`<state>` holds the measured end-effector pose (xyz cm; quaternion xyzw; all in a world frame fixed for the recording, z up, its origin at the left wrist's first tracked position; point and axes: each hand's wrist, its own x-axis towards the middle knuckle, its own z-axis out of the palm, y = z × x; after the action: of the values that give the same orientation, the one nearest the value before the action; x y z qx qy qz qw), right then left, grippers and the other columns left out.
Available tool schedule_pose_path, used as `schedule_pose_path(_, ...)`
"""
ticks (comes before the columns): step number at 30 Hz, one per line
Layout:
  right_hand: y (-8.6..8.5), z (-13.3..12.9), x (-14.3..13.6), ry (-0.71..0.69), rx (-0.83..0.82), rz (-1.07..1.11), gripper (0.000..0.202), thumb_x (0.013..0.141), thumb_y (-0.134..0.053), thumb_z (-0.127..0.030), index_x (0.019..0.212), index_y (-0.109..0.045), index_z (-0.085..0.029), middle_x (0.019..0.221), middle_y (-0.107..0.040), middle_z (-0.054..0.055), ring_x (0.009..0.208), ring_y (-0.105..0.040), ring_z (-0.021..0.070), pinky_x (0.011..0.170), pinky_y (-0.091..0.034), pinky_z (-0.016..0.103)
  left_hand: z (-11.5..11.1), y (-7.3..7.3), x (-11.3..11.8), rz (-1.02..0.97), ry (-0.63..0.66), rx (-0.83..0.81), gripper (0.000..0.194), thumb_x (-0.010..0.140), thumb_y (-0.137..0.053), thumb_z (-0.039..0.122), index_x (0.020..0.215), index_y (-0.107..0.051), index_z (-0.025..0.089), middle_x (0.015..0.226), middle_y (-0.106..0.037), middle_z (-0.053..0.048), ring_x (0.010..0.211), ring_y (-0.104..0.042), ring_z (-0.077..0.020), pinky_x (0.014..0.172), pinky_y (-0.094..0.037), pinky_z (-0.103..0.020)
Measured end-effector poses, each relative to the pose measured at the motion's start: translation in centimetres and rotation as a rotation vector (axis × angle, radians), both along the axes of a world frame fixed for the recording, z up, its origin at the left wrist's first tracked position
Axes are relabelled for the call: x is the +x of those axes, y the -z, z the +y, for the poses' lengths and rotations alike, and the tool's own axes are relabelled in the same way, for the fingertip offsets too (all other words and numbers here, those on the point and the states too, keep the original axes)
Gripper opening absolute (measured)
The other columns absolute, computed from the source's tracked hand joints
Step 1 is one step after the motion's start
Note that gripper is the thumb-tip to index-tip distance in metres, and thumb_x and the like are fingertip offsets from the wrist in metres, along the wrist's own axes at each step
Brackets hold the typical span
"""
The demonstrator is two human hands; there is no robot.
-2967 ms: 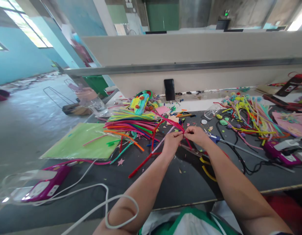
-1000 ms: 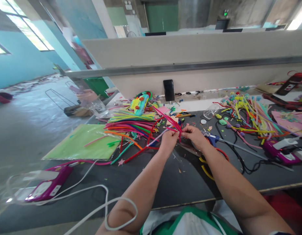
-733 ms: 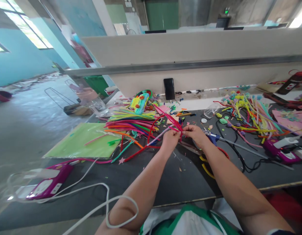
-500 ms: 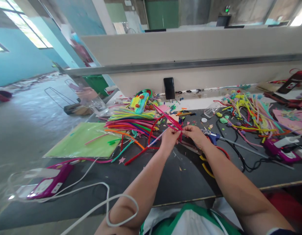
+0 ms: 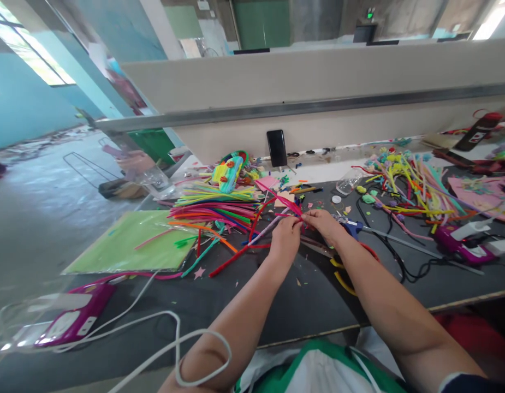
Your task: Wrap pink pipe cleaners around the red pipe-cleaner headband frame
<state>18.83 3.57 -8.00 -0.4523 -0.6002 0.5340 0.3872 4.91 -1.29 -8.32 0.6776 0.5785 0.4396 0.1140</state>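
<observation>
Bright pink pipe cleaners [image 5: 291,205] are pinched between my two hands above the dark table. My left hand [image 5: 287,236] has its fingers closed on them near their lower end. Close beside it, my right hand [image 5: 321,225] pinches the same pink pipe cleaners with thumb and fingertips; the exact grip is partly hidden. To the left lies a pile of pipe cleaners [image 5: 215,210] in many colours. A red pipe cleaner [image 5: 225,263] rests near my left wrist. A blue glue gun [image 5: 354,228] lies just right of my right hand.
A green sheet in clear wrap [image 5: 125,243] lies at the left. Purple power strips [image 5: 78,316] sit at both sides, with a white cable [image 5: 170,314] looping near my left forearm. A phone [image 5: 277,148] leans on the partition. More pipe cleaners [image 5: 420,183] lie at right.
The view has shifted slightly, so the table things sit a little further left. My hands stay together on the pink pipe cleaners, whose upper strands lie a little lower.
</observation>
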Motion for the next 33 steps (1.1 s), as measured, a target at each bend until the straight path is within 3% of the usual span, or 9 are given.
schedule_pose_path(7,0.14,0.01,-0.10,-0.002,-0.005,0.037,0.034,0.068,-0.064,-0.049,0.063,-0.057,-0.017,0.048,-0.044,-0.006,0.047,-0.033,0.0084,0.049,-0.024,0.025,-0.55,0.18,0.27,0.347,-0.020,0.132,0.010,0.088,-0.051,0.018,0.091,-0.060,0.016,0.089,-0.064,-0.008,0.089,-0.059,-0.0196,0.079,-0.047,-0.031)
schedule_pose_path(14,0.13,-0.09,-0.27,0.009,0.004,0.042,0.034,0.069,-0.063,-0.049,0.062,-0.057,-0.016,0.047,-0.043,-0.006,0.047,-0.034,0.0086,0.049,-0.024,0.025,-0.68,0.26,0.38,0.467,-0.055,0.169,0.015,0.093,-0.042,0.021,0.093,-0.055,0.016,0.088,-0.061,-0.009,0.090,-0.058,-0.0183,0.079,-0.047,-0.029)
schedule_pose_path(26,0.51,0.09,-0.34,-0.008,0.020,0.042,0.035,0.070,-0.062,-0.050,0.064,-0.057,-0.017,0.049,-0.041,-0.006,0.048,-0.033,0.0088,0.050,-0.023,0.025,-0.41,0.40,0.40,0.466,-0.018,0.228,0.020,0.093,-0.040,0.018,0.093,-0.059,0.014,0.089,-0.063,-0.010,0.091,-0.058,-0.0199,0.079,-0.046,-0.031)
schedule_pose_path(33,0.01,-0.28,-0.37,0.000,0.046,-0.042,0.032,0.071,-0.059,-0.048,0.068,-0.059,-0.016,0.050,-0.041,-0.006,0.049,-0.031,0.0088,0.050,-0.022,0.025,-0.73,0.09,0.66,0.226,-0.108,0.038,0.017,0.088,-0.047,0.019,0.089,-0.063,0.015,0.087,-0.066,-0.009,0.084,-0.060,-0.0196,0.076,-0.044,-0.030)
